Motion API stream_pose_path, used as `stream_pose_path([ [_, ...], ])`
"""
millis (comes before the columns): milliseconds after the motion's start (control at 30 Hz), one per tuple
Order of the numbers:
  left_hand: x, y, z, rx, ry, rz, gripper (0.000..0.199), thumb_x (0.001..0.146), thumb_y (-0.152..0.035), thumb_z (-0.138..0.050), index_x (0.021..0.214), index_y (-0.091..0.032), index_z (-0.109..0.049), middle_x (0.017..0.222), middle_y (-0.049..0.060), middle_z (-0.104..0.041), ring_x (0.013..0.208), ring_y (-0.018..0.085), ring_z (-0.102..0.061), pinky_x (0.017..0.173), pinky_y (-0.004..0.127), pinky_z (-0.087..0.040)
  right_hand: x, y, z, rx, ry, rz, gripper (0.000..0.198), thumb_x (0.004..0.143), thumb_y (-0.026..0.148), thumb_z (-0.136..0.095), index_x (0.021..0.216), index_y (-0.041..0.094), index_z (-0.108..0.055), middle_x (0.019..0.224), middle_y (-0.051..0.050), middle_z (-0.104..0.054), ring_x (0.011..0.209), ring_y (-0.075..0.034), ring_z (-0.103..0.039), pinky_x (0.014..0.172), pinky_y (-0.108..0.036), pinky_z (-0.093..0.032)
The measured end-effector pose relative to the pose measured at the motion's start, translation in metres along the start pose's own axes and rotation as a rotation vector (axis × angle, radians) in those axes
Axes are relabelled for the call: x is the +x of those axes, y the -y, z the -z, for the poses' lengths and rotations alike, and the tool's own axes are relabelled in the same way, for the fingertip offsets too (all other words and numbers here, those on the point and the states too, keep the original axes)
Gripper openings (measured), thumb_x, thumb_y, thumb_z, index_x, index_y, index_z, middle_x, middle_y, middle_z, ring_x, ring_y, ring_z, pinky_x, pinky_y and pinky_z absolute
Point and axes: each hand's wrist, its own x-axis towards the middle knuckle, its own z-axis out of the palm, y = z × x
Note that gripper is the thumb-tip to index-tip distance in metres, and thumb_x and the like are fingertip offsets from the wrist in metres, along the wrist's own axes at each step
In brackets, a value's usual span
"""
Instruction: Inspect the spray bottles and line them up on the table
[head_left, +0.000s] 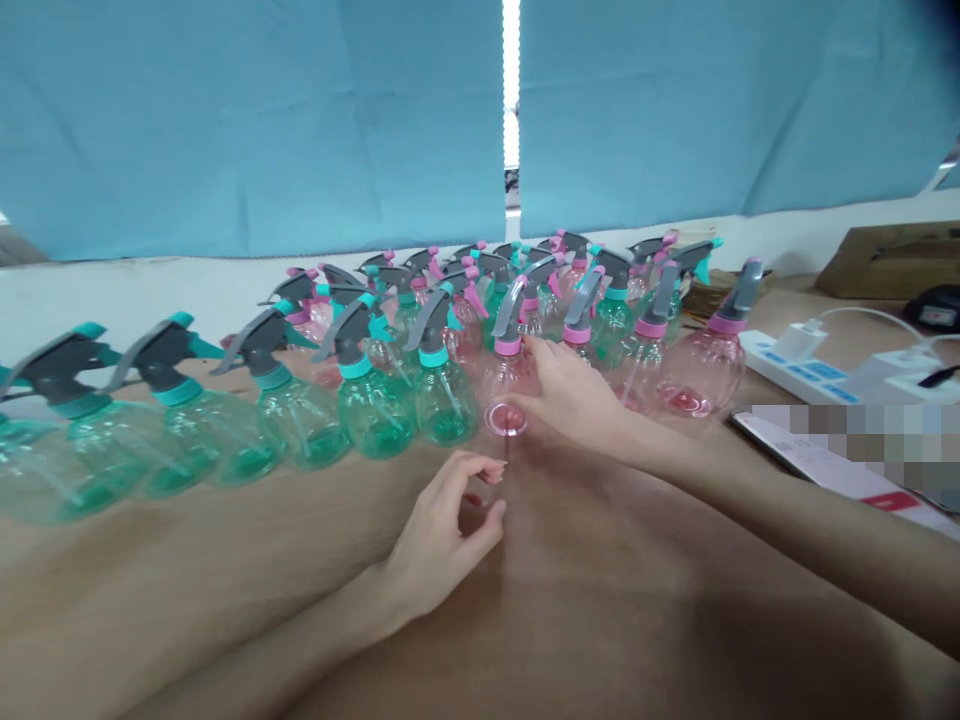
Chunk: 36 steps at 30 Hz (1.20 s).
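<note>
My right hand (574,388) has its fingers and thumb round the right side of a clear pink spray bottle (501,385), which stands upright in the front row. In front of the row, over the bare tabletop, my left hand (450,530) is loosely curved, thumb and fingers apart with nothing between them. The closest bottle beyond it is a green spray bottle (447,400) with a teal collar and grey trigger head. To the right of my right hand stand more pink ones, among them a large pink spray bottle (701,365).
Several green spray bottles (304,425) line the left front, with mixed pink and green ones behind. At right lie a white power strip (802,368) with plugs and cables, a phone-like flat device (840,465) and a brown cardboard piece (885,262). A blue curtain (300,120) hangs behind.
</note>
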Motion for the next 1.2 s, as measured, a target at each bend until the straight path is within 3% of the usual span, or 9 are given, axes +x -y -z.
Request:
stream_pose_path([
  [133,0.0,0.001,0.001,0.001,0.01,-0.002,0.024,0.087,-0.013,-0.05,0.108,-0.023,-0.05,0.104,0.003,-0.058,0.091,0.017,-0.062,0.075,0.031,-0.054,-0.016,-0.007,0.017,0.044,-0.048,0.035,0.055,0.084,0.038,-0.065,0.132,0.015,-0.051,0.124,-0.014,-0.064,0.112,-0.033,-0.06,0.086,-0.047,-0.05],
  [233,0.0,0.0,0.002,0.002,0.02,-0.004,0.024,0.087,-0.012,-0.05,0.108,-0.024,-0.05,0.104,0.003,-0.058,0.09,0.017,-0.062,0.072,0.03,-0.054,-0.028,-0.022,0.037,0.109,-0.046,-0.013,0.031,0.088,0.039,-0.058,0.114,0.025,-0.065,0.101,-0.004,-0.074,0.089,-0.026,-0.069,0.075,-0.039,-0.052],
  [300,0.0,0.0,0.002,0.002,0.021,-0.009,0.024,0.087,-0.012,-0.05,0.108,-0.024,-0.05,0.104,0.003,-0.058,0.09,0.017,-0.062,0.073,0.03,-0.054,-0.032,-0.035,0.049,0.081,-0.09,-0.087,0.027,0.086,0.041,-0.06,0.104,0.024,-0.069,0.093,-0.003,-0.075,0.079,-0.025,-0.07,0.069,-0.037,-0.052],
  [433,0.002,0.0,0.0,0.006,0.011,-0.023,0.023,0.088,-0.012,-0.05,0.107,-0.024,-0.05,0.103,0.002,-0.058,0.089,0.016,-0.062,0.075,0.031,-0.053,-0.03,-0.057,0.054,0.038,-0.138,-0.155,0.038,0.084,0.047,-0.061,0.111,0.02,-0.066,0.106,-0.008,-0.074,0.083,-0.028,-0.07,0.073,-0.04,-0.051],
  [600,0.004,-0.009,-0.006,0.018,0.006,-0.042,0.024,0.087,-0.011,-0.05,0.108,-0.024,-0.05,0.102,0.002,-0.058,0.089,0.017,-0.063,0.072,0.03,-0.054,-0.011,-0.06,0.037,0.022,-0.075,-0.195,0.055,0.086,0.056,-0.056,0.122,0.014,-0.058,0.118,-0.014,-0.068,0.1,-0.033,-0.066,0.08,-0.044,-0.05],
  [833,0.004,-0.019,-0.016,0.031,0.017,-0.087,0.028,0.086,-0.01,-0.05,0.11,-0.023,-0.05,0.097,0.002,-0.059,0.084,0.015,-0.062,0.073,0.029,-0.053,0.008,-0.055,0.024,-0.022,-0.066,-0.24,0.053,0.085,0.064,-0.049,0.103,0.015,-0.061,0.095,-0.017,-0.071,0.087,-0.038,-0.067,0.064,-0.042,-0.047],
  [1200,0.009,-0.027,-0.023,-0.022,0.01,-0.062,0.022,0.086,-0.012,-0.051,0.105,-0.023,-0.052,0.088,0.0,-0.063,0.07,0.013,-0.061,0.059,0.024,-0.05,-0.01,-0.054,0.044,-0.041,0.021,-0.234,0.042,0.083,0.061,-0.054,0.088,0.02,-0.059,0.087,-0.01,-0.07,0.079,-0.031,-0.066,0.055,-0.033,-0.039],
])
